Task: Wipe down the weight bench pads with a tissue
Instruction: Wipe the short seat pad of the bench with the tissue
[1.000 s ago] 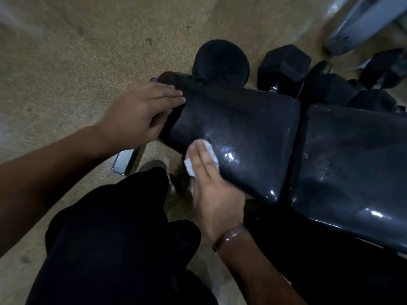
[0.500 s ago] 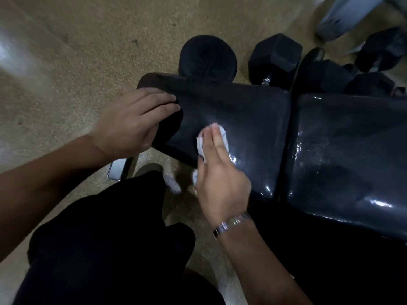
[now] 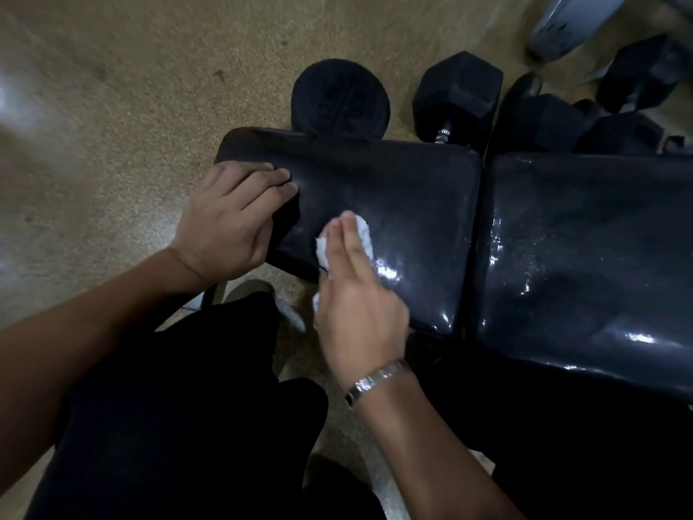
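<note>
Steadily now: flat strokes over the seat pad

My right hand (image 3: 356,305) lies open, fingers straight and together, pressing the tissue (image 3: 363,234) onto the seat pad (image 3: 397,197) towards its near edge. The tissue is bunched small, and white shows on either side of my fingers. My left hand (image 3: 228,223) braces the pad's narrow end with its fingers laid almost straight on top, clasping nothing.

A wet shine sits to the right of the tissue and across the back pad (image 3: 585,249), so I judge most of the wiping is still ahead. To do it well I should:

- Keep my fingers flat and press evenly.
- Run overlapping strokes along the pad towards the gap between the two pads.
- Refold the wad when it is soaked, since a damp tissue will likely shred on this vinyl.
- Lift my left hand later, because the patch under it needs wiping too.
- Slow down at the far edge, where dumbbells (image 3: 457,91) stand on the floor close behind.
</note>
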The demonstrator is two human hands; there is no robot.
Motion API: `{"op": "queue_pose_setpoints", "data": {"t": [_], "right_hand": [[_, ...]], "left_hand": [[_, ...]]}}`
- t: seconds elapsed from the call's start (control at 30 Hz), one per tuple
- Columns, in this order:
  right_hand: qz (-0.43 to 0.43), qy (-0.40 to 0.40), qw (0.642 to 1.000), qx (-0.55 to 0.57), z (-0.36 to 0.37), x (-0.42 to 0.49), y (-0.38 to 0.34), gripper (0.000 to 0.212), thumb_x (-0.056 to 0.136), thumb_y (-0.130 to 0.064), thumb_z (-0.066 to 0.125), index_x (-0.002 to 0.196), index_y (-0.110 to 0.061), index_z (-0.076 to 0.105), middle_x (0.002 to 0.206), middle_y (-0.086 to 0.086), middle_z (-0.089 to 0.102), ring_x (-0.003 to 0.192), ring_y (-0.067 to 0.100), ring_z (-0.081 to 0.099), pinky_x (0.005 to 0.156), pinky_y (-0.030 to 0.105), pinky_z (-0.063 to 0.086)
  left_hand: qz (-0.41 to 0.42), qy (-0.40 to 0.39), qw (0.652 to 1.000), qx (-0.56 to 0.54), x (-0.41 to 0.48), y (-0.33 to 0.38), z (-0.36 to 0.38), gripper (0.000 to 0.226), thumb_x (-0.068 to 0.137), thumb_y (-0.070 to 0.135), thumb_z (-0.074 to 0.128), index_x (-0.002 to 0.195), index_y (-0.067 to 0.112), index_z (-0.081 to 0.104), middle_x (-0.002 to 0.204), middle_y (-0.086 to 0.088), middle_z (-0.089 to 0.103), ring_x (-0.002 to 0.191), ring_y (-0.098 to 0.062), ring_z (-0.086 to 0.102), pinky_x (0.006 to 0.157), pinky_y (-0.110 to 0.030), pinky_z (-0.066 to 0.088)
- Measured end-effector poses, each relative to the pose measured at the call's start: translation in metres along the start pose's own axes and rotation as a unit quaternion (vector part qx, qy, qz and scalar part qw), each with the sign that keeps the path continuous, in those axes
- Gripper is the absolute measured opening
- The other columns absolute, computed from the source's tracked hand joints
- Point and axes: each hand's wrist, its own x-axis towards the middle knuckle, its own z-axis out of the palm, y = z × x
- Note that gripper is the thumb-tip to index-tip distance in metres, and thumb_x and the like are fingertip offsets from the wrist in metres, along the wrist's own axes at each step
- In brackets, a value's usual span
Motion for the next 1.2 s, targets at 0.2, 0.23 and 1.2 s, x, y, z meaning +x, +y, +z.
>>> {"op": "queue_pose_setpoints", "data": {"t": [0.2, 0.23, 1.2], "right_hand": [[-0.042, -0.042, 0.998, -0.032, -0.006, -0.026, 0.018, 0.072, 0.087, -0.024, 0.058, 0.152, -0.029, 0.029, 0.161, -0.018, 0.017, 0.045, 0.009, 0.053, 0.039, 0.019, 0.04], [-0.033, -0.043, 0.998, -0.021, -0.011, -0.029, 0.026, 0.07, 0.09, -0.025, 0.054, 0.153, -0.031, 0.026, 0.161, -0.021, 0.013, 0.045, 0.009, 0.052, 0.039, 0.021, 0.045], [0.044, 0.019, 0.999, 0.004, -0.02, -0.02, 0.049, 0.061, 0.091, -0.03, 0.048, 0.149, -0.027, 0.032, 0.158, -0.016, 0.028, 0.047, 0.015, 0.058, 0.037, 0.025, 0.044]], "left_hand": [[0.01, -0.009, 1.0, -0.007, 0.002, -0.003, -0.004, 0.036, 0.094, 0.006, 0.043, 0.12, -0.001, 0.067, 0.124, -0.019, 0.065, 0.109, -0.042, 0.061, 0.093, -0.05, 0.048], [0.024, -0.006, 1.0, -0.007, 0.002, -0.004, -0.005, 0.034, 0.094, 0.003, 0.047, 0.121, -0.001, 0.067, 0.123, -0.02, 0.065, 0.107, -0.042, 0.06, 0.096, -0.048, 0.047], [0.115, -0.047, 0.991, 0.046, 0.011, 0.006, 0.0, 0.031, 0.095, 0.016, 0.048, 0.118, 0.003, 0.062, 0.124, -0.022, 0.062, 0.106, -0.043, 0.056, 0.089, -0.05, 0.041]]}}
